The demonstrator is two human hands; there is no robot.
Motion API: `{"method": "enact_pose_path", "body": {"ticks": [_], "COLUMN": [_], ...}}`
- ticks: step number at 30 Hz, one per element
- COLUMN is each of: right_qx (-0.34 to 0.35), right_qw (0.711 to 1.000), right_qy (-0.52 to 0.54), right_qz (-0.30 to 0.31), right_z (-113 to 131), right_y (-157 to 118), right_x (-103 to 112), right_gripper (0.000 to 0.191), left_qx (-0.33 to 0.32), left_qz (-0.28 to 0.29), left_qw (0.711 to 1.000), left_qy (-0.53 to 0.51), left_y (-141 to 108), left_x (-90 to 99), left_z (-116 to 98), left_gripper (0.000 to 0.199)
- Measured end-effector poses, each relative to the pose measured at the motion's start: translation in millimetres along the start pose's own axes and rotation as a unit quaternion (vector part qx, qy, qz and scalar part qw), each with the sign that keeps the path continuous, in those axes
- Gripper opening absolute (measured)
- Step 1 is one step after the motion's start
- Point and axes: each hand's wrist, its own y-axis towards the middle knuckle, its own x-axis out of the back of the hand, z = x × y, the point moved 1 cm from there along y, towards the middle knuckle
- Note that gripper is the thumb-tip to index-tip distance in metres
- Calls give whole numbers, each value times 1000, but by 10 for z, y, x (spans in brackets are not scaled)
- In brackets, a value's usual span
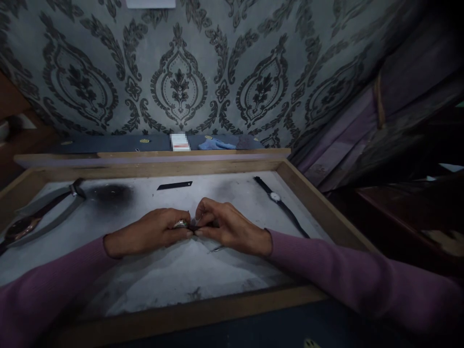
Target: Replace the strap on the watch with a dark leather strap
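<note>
Over the middle of the drawer, my left hand point(152, 232) is closed around a small silver wristwatch point(181, 224), with its case showing between thumb and fingers. My right hand point(230, 226) meets it fingertip to fingertip, its thumb and fingers pinching the short dark strap point(195, 229) at the watch's side. The fingers hide most of the strap. Below my right hand pokes the tip of a thin metal tool point(216, 249); whether it is held or lies on the paper cannot be made out.
White, smudged paper lines the wooden drawer point(217, 166). A dark blade-like strip point(174, 185) lies behind my hands. To the right is a black-strapped watch point(275, 196); at left lies a larger brown watch point(21, 227). On the ledge sit a small box point(180, 141) and blue cloth point(215, 144).
</note>
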Motion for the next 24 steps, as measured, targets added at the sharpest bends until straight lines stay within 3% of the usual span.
{"method": "enact_pose_path", "body": {"ticks": [24], "right_qx": [-44], "right_qw": [992], "right_qy": [117], "right_qz": [2], "right_z": [-115], "right_y": [41], "right_x": [-13], "right_gripper": [24], "left_qx": [-14], "left_qz": [-24], "left_qw": [1000], "left_qy": [14], "left_y": [3], "left_x": [-44], "left_z": [30], "left_gripper": [26]}}
